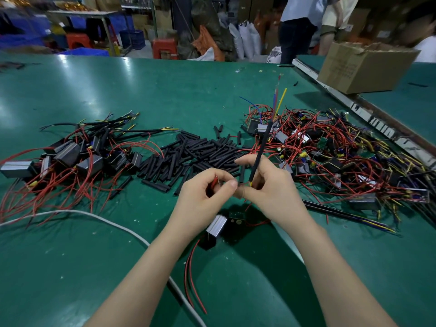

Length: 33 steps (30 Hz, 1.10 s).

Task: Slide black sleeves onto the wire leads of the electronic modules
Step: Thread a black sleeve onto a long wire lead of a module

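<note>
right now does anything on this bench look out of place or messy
Mostly a working mess. A few black sleeves lie scattered apart from the main sleeve pile, and small scraps sit near the far edge of the green table. Nothing looks damaged or spilled.

Loose sleeves lie heaped mid-table, beyond my hands. Sleeved modules pile to their left, bare-lead modules to their right. One module lies below my wrists. A box stands far right, behind.
</note>
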Available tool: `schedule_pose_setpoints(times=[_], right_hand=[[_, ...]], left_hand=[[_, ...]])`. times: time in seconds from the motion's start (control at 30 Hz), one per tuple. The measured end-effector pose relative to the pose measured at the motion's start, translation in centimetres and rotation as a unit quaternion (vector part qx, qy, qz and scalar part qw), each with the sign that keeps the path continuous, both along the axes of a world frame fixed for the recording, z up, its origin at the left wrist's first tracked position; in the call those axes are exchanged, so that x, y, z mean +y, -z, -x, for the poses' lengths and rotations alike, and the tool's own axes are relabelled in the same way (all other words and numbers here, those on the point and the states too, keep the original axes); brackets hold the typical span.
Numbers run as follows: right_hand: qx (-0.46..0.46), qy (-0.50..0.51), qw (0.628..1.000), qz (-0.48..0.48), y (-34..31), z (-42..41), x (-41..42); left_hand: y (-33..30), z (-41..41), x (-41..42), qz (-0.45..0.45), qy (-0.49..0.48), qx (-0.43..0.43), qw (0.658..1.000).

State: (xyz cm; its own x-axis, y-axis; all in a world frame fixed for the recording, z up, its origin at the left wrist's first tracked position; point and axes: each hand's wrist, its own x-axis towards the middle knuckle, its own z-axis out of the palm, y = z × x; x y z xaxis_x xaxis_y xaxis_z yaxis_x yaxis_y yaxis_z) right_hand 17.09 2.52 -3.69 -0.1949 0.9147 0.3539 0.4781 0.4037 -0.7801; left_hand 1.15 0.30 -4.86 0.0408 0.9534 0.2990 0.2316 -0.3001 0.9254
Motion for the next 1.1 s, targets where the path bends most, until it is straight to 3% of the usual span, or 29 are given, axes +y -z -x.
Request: schedule_pose_setpoints(times=[0.33, 0.67, 0.77, 0.9, 1.1], right_hand=[[0.105, -0.16, 0.973, 0.131, -0.5, -0.5, -0.3], [0.148, -0.106, 0.98, 0.082, -0.7, -0.3, -0.5], [0.179, -0.091, 0.977, 0.074, -0.7, -0.2, -0.3], [0.27, -0.042, 0.961, 0.053, -0.9, -0.3, 0.1], [0.276, -0.023, 0.959, 0.063, -0.7, 0.0, 0.1]], left_hand=[[0.5, 0.2, 0.4, 0.008, -0.001, 0.05, 0.999], [0.2, -0.4, 0.1, -0.022, 0.021, 0.116, 0.993], [0.3, -0.3, 0.0, -0.027, 0.017, 0.096, 0.995], [0.0, 0.1, 0.0, -0.006, -0.006, 0.007, 1.0], [-0.6, 0.2, -0.2, 0.024, 0.014, -0.043, 0.999]])
